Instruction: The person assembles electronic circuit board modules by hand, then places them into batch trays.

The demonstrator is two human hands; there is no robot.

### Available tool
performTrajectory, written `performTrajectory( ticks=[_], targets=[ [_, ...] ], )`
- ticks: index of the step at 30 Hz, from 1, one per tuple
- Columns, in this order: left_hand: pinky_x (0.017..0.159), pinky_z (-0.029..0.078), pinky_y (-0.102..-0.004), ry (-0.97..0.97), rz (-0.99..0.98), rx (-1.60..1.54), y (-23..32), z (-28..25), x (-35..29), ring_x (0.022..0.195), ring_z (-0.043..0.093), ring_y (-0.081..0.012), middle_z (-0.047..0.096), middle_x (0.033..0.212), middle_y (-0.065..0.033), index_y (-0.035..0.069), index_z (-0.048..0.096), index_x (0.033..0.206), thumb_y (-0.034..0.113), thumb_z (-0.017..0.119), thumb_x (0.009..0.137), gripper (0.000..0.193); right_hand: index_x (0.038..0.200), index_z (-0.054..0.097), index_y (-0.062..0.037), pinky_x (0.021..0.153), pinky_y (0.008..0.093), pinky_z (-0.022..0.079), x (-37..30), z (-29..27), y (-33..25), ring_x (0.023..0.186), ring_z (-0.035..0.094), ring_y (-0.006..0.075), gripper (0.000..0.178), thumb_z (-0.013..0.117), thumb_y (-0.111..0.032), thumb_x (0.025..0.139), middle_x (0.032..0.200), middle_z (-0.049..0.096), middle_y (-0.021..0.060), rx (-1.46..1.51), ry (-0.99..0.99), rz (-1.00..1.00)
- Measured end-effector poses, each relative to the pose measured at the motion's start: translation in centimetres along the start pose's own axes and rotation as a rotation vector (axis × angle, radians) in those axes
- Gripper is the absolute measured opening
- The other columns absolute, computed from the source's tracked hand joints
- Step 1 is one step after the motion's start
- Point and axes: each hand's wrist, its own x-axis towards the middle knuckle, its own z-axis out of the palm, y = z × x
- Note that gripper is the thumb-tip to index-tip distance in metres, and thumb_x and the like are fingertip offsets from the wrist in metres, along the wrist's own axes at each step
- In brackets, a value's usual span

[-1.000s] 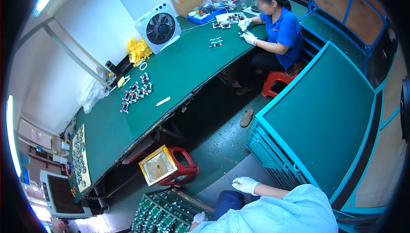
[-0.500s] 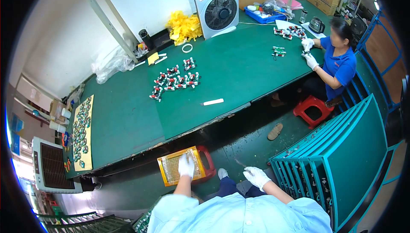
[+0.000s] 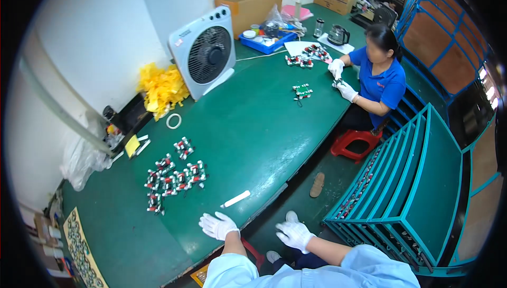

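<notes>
Both my hands wear white gloves. My left hand (image 3: 218,226) is at the near edge of the green table (image 3: 253,145), fingers spread, holding nothing; whether it touches the top I cannot tell. Past the table edge, above the floor, my right hand (image 3: 294,235) has its fingers apart and empty. A slim white tool (image 3: 235,199), perhaps a craft knife, lies just beyond my left hand. Further left on the table rests a group of small assemblies (image 3: 177,179) with red, white and black parts. The yellow-framed tray (image 3: 199,276) shows only in part, below the table edge.
Across the table sits a co-worker (image 3: 377,79) in blue, gloved hands on a small part. A teal rack (image 3: 401,198) stands at my right, near a red stool (image 3: 356,142). A fan (image 3: 208,50), yellow strips (image 3: 161,90) and a blue tray (image 3: 266,44) line the back.
My view has swung to the right. My left hand has moved from over the yellow-framed tray up to the table edge. The right hand stays empty, its fingers now more spread.
</notes>
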Motion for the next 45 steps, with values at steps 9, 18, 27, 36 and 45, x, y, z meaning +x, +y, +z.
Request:
performTrajectory(
  ticks=[9,18,27,36,45],
  targets=[
    [0.106,0.020,-0.0430,-0.027,0.036,0.143,-1.4,0.4,-0.5,0.129,0.027,-0.0315,0.036,0.135,-0.0170,0.000,0.040,0.127,0.032,0.036,0.090,0.049,0.130,0.035,-0.0030,0.096,0.0433,0.033,19.2,3.1,-0.7,0.121,0.038,0.0339,0.063,0.057,-0.032,0.078,0.131,0.037,0.0185,-0.108,-0.001,-0.515],
    [0.108,0.016,-0.0399,-0.153,-0.007,0.163,-1.1,-0.7,-0.1,0.132,0.022,-0.0289,0.029,0.140,-0.0159,0.001,0.035,0.131,0.032,0.035,0.091,0.051,0.080,0.058,-0.0101,0.062,0.0343,0.043,21.0,3.3,0.1,0.078,0.055,0.0191,0.013,0.053,-0.022,0.076,0.078,0.055,0.0035,-0.319,-0.148,-0.740],
    [0.108,0.018,-0.0406,-0.139,-0.022,0.173,-1.2,-0.4,-0.7,0.132,0.023,-0.0293,0.030,0.140,-0.0143,0.002,0.034,0.132,0.032,0.035,0.091,0.050,0.100,0.057,-0.0090,0.060,0.0350,0.044,24.0,-2.0,6.2,0.070,0.056,0.0205,0.025,0.051,-0.019,0.078,0.075,0.056,0.0041,-0.239,0.068,-0.465],
    [0.100,0.031,-0.0436,0.024,0.085,-0.015,0.2,-2.3,0.2,0.116,0.041,-0.0368,0.049,0.121,-0.0208,-0.002,0.050,0.117,0.020,0.052,0.084,0.039,0.114,0.051,-0.0060,0.075,0.0410,0.045,25.5,-5.6,4.6,0.093,0.057,0.0323,0.051,0.053,-0.043,0.079,0.091,0.061,0.0122,-0.158,-0.126,-0.142],
    [0.108,0.015,-0.0422,0.263,-0.074,-0.441,-5.6,-2.7,-2.9,0.131,0.018,-0.0352,0.015,0.142,-0.0246,-0.007,0.017,0.135,0.032,0.032,0.094,0.058,0.108,0.053,-0.0099,0.058,0.0398,0.044,25.7,-2.0,7.0,0.067,0.057,0.0243,0.038,0.056,-0.029,0.076,0.073,0.057,0.0060,-0.349,0.353,-0.370]
  ],
)
